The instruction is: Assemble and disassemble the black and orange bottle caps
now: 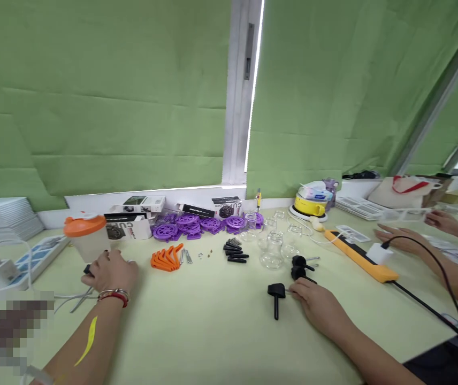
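Observation:
My left hand [112,271] is at the left, fingers curled down beside a clear cup [88,243] with an orange lid. A small black piece [88,269] shows at its fingertips; what the hand grips is mostly hidden. My right hand [321,307] pinches the thin metal rod of a black crank handle [276,291], whose grip points toward me. Just behind my right hand lie two more black handles [299,262] with metal rods. Clear glass jars [271,254] stand beyond them.
Orange hooked parts [167,259], screws [186,256], black pegs [235,251] and purple wheel-shaped parts [189,224] lie mid-table, with boxes [143,206] behind. Power strips [359,256] and cables flank both sides. Another person's hands [399,238] work at the right.

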The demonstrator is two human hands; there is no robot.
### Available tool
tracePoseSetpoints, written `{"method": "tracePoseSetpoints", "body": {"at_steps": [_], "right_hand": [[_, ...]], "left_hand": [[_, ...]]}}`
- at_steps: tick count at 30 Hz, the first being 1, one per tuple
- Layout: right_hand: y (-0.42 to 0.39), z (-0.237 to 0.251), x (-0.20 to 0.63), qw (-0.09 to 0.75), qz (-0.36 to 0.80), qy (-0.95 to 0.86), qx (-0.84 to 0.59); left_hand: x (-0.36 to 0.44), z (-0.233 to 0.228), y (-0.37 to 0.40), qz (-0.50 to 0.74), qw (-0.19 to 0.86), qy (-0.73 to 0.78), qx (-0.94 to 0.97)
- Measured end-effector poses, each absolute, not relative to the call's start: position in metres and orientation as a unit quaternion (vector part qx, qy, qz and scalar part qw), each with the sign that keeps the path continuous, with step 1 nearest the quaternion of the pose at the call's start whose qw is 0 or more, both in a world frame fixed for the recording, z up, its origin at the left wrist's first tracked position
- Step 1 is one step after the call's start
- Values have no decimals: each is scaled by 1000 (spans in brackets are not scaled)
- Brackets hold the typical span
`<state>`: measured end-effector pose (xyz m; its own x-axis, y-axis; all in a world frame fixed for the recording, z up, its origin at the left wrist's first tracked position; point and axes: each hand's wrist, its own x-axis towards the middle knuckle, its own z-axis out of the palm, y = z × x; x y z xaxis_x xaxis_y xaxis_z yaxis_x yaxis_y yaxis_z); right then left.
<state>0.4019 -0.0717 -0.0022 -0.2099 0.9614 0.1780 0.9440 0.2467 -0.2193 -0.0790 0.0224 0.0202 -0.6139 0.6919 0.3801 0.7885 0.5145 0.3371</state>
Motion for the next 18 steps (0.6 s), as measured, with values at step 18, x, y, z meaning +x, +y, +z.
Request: {"method": "tracePoseSetpoints", "body": {"at_steps": [18], "right_hand": [[-65,8,411,18,-65,-736,-673]], "left_hand": [[-88,10,31,-157,82,-849,-497]]}}
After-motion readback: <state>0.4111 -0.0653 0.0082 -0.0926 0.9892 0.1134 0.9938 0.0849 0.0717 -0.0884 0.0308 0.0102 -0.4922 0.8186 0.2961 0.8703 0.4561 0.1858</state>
